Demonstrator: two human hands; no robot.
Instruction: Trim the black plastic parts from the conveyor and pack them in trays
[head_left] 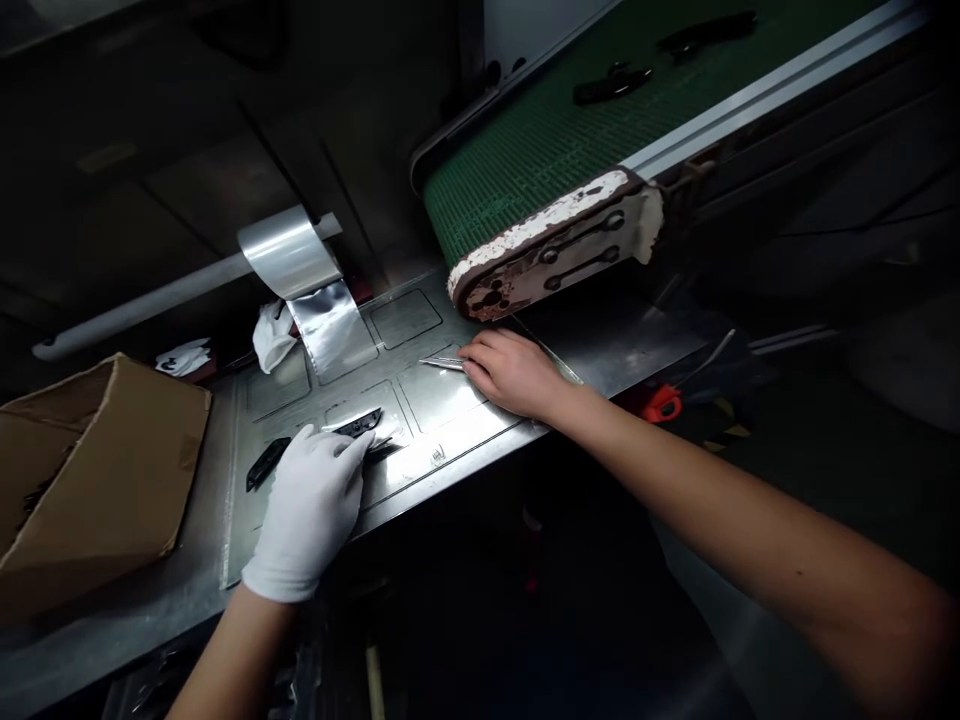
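My left hand (311, 490), in a white glove, is closed on a black plastic part (361, 424) low over the clear-covered work surface; its fingers partly hide the part. A second black part (268, 464) lies just left of that hand. My bare right hand (514, 370) rests near the far right of the surface, its fingers pinched round slim pointed metal tweezers (441, 362) that point left. A strip of shiny foil (334, 325) hangs from a silver roll (289, 252) and lies on the surface between and beyond my hands.
At left stands an open cardboard box (142, 470) with dark parts inside. A green conveyor belt (525, 160) carrying black parts (611, 88) ends above the metal table. White cloth (274, 337) lies by the roll. A red-orange object (661, 403) sits beyond the right forearm.
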